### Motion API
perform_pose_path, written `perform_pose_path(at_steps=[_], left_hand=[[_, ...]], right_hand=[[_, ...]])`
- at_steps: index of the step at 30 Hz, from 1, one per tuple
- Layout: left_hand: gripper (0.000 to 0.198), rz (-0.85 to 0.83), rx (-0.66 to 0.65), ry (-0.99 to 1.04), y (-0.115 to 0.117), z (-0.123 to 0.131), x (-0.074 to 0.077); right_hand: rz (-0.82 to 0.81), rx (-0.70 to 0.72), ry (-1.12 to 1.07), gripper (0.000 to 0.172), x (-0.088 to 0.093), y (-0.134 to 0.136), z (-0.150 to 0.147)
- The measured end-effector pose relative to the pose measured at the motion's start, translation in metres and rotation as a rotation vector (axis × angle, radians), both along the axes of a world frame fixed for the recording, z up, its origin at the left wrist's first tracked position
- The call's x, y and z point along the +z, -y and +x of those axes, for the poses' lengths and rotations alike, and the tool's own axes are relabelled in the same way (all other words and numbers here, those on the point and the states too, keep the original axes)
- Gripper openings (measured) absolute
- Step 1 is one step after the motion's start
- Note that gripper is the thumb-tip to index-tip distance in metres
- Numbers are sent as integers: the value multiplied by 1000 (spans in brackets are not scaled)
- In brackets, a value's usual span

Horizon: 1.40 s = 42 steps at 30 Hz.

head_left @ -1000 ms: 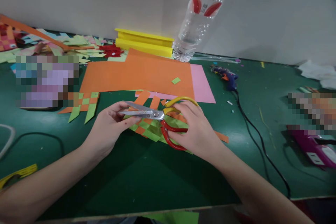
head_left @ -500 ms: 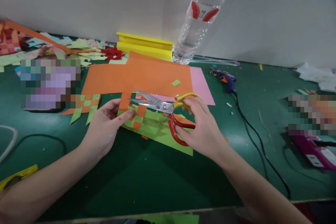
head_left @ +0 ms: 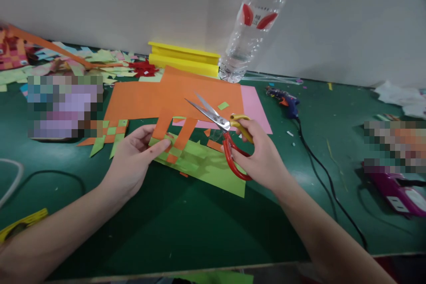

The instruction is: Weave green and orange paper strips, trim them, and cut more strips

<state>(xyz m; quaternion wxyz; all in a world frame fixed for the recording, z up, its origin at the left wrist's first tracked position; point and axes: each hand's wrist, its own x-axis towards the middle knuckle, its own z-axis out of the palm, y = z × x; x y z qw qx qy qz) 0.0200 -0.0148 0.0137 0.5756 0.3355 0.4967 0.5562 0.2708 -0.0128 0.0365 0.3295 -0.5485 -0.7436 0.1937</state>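
My left hand (head_left: 141, 153) pinches the left end of a green paper sheet (head_left: 213, 168) woven with orange paper strips (head_left: 186, 133). The thumb lies on top of the weave and the other fingers are partly hidden behind it. Fingers of my right hand (head_left: 262, 153) are through the handles of a pair of scissors (head_left: 221, 122), one handle yellow and the other red. The blades stand slightly apart, pointing up and left over a large orange sheet (head_left: 199, 93), clear of the woven piece. Under the orange sheet, pink paper (head_left: 254, 106) sticks out.
A clear plastic bottle (head_left: 246, 40) stands at the wall beside a yellow folded strip (head_left: 183, 60). On the right lie a blue glue gun (head_left: 289, 102) with its black cord and a purple power strip (head_left: 396, 191). Paper scraps (head_left: 109, 57) and a small woven piece (head_left: 113, 131) are at left.
The scissors have moved up and right, away from the orange strips, and their blades have tilted more steeply. My left hand keeps its hold on the woven paper.
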Motion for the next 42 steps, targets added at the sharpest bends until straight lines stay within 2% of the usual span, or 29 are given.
perform_pose_path(at_steps=[4,10,17,32,37,42], left_hand=[[36,-18,1,-34,0,-1,2],[38,-78,73,-10,-2,-2,5],[30,-57,20,25,0,-3,4],[33,-81,35,26,1,0,10],[31,-28,-35,-36,2,-1,8],[31,-31,-50,-22,3,-2,8]], right_hand=[[-49,-9,-21,44,-2,-2,0],[23,-10,13,45,-5,-5,1],[24,-15,35,44,-7,-6,1],[43,-65,48,41,-8,-9,0],[28,-63,40,41,-8,-9,0],[57,-73,69,42,-9,-8,1]])
